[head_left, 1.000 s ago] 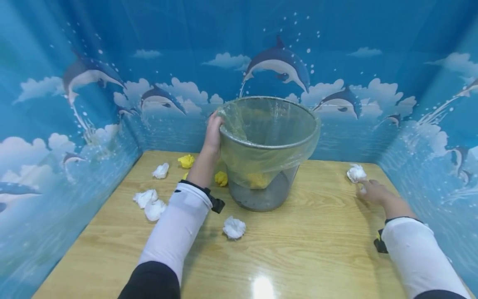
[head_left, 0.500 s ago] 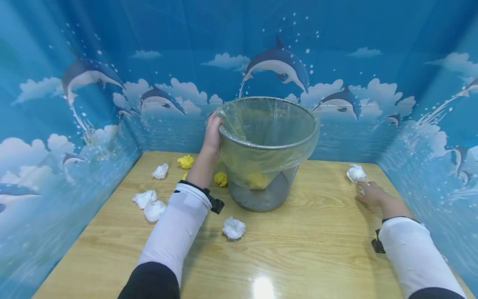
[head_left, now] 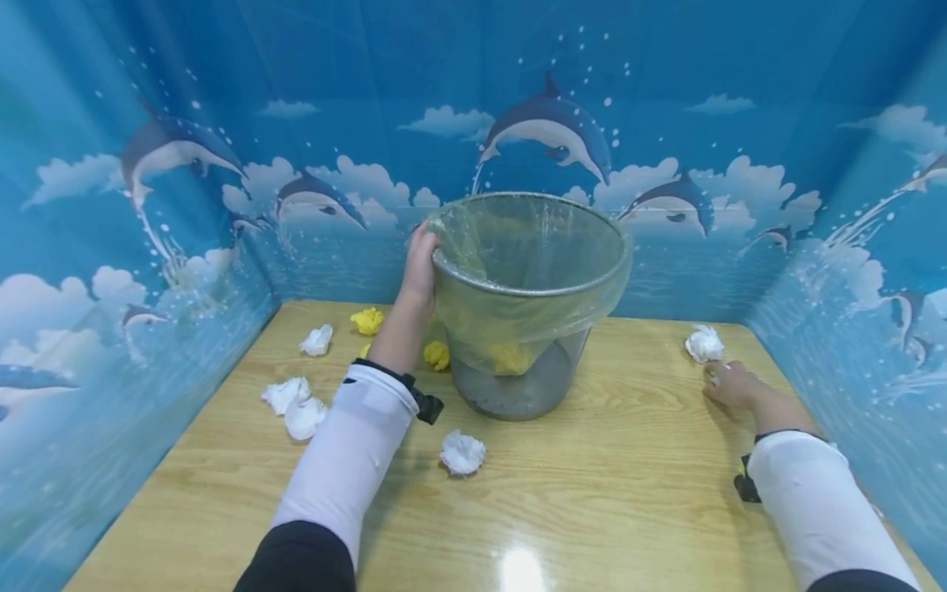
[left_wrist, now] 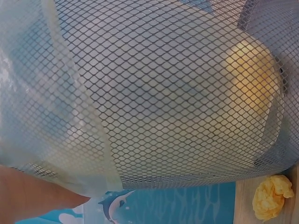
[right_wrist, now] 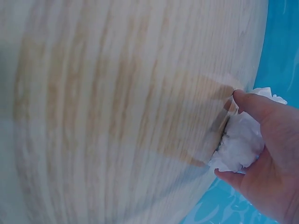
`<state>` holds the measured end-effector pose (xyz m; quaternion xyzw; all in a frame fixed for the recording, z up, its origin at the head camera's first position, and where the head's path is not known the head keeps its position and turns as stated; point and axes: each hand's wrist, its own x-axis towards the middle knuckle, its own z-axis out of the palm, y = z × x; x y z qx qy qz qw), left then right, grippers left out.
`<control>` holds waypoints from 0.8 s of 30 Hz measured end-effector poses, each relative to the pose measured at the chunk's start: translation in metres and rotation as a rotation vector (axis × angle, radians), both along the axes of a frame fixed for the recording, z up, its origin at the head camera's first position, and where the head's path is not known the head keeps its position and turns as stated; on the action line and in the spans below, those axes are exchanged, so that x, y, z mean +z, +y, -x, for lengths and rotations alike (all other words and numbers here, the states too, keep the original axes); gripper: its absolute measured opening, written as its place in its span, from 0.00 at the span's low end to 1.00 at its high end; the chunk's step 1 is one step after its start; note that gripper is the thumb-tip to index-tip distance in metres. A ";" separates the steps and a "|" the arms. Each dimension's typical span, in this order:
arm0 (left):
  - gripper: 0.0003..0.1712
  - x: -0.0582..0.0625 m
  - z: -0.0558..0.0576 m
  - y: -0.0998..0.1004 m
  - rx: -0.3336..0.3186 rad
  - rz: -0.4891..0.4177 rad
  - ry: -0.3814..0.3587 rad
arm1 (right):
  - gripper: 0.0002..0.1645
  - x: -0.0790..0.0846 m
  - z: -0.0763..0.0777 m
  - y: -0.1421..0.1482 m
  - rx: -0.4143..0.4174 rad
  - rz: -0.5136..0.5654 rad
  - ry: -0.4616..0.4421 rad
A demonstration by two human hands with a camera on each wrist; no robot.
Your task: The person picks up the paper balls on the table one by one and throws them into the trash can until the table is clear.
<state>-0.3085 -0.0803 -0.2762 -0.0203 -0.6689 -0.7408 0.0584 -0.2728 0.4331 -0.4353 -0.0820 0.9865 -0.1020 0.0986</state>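
Note:
A mesh waste bin (head_left: 510, 395) with a translucent greenish liner (head_left: 533, 308) folded over its rim stands mid-table. My left hand (head_left: 420, 263) grips the rim's left side, thumb over the liner in the left wrist view. Inside the bin, a yellow crumpled paper (left_wrist: 252, 74) shows through the mesh. At the table's right my right hand (head_left: 732, 386) is low over the wood. In the right wrist view its thumb and fingers curl round a crumpled white paper (right_wrist: 240, 142); from the head view it is mostly hidden. Just beyond the fingertips lies a white paper ball (head_left: 704, 343).
On the left lie several white paper balls (head_left: 316, 339) and yellow ones (head_left: 367, 321), partly behind my left arm. Another white paper ball (head_left: 462, 453) is in front of the bin. Dolphin-printed curtains (head_left: 355, 115) enclose the wooden table (head_left: 607, 485) at the back and sides.
My right hand has drawn slightly back from the far white paper ball, which keeps its place. The left hand stays on the bin rim.

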 end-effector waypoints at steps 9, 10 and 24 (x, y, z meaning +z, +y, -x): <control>0.41 0.001 -0.002 0.000 0.000 -0.010 0.002 | 0.29 0.001 -0.002 -0.002 -0.002 0.010 0.011; 0.41 0.001 -0.002 0.000 -0.001 -0.010 0.003 | 0.29 0.001 -0.002 -0.002 -0.003 0.009 0.006; 0.40 0.000 -0.002 0.000 0.006 -0.003 -0.005 | 0.25 0.002 -0.001 -0.001 0.012 0.016 -0.008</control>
